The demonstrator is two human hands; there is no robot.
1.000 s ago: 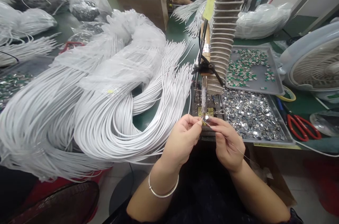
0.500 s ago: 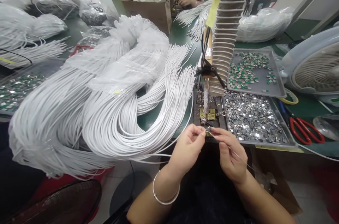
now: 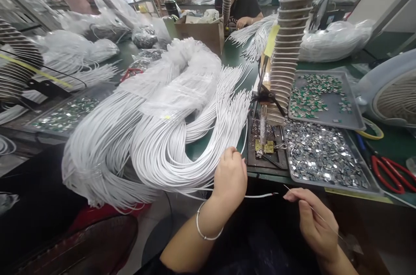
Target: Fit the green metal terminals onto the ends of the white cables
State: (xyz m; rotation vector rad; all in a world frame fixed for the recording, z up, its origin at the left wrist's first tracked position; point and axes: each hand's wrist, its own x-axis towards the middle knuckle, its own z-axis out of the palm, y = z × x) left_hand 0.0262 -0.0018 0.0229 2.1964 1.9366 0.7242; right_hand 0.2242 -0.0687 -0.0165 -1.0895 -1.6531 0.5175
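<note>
1. Cable, thin and white with a dark tip [image 3: 260,195], lies almost level across the near bench edge, running rightward from the person's left hand [image 3: 230,182]. From my remote seat, I read its long axis as left to right.
2. Left hand is clenched around the cable, fingers curled over, a silver bangle [image 3: 209,224] on the wrist.
3. Right hand [image 3: 312,218] is nearer the cable's tip. Its thumb and fingers appear to pinch a fine silver wire [image 3: 288,189], which slants from far left to near right. I can't see the pinch clearly.
4. Cable tip and wire end sit near each other, not touching, just in front of the bench edge.
5. Farther off sits a dark metal work block [image 3: 267,164] with a small brass pad [image 3: 264,147]. To its right, a grey metal tray [image 3: 338,182] holds heaped silver pieces, beside red-handled scissors [image 3: 388,174].
6. To the left, a huge loop of bundled white cables [image 3: 162,149] crowds the bench, close beside the left hand.
</note>
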